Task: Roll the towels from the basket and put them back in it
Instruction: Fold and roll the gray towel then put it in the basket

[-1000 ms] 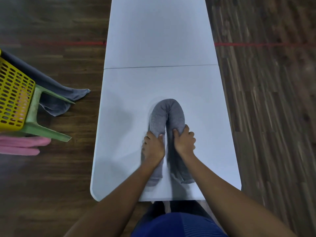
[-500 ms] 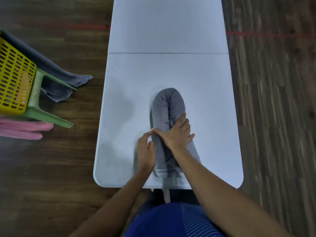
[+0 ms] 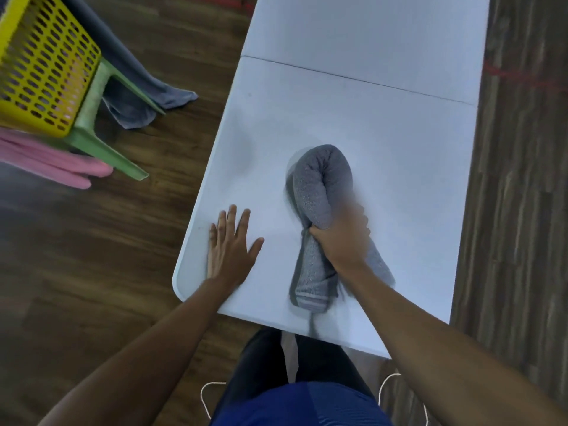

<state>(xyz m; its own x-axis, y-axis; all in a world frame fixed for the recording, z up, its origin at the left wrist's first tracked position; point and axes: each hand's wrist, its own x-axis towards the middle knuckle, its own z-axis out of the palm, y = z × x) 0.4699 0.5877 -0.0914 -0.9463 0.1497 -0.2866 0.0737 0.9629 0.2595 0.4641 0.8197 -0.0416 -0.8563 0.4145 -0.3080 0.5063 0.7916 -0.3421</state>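
Grey towel (image 3: 319, 182), white table (image 3: 384, 124), yellow perforated basket (image 3: 43, 72).

Your white folding table (image 3: 384, 133) carries one rolled grey towel (image 3: 319, 186), bent double. Your left hand (image 3: 229, 250) lies flat by its near-left corner.

No readable text, labels, brands or numbers anywhere

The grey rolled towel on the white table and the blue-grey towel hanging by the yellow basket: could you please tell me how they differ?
The grey rolled towel is bent double in a tight roll; the blue-grey towel hangs loose and unrolled. The grey rolled towel lies on the white table, gripped by the right hand; the blue-grey towel drapes beside the yellow basket, untouched. Both are greyish cloth.
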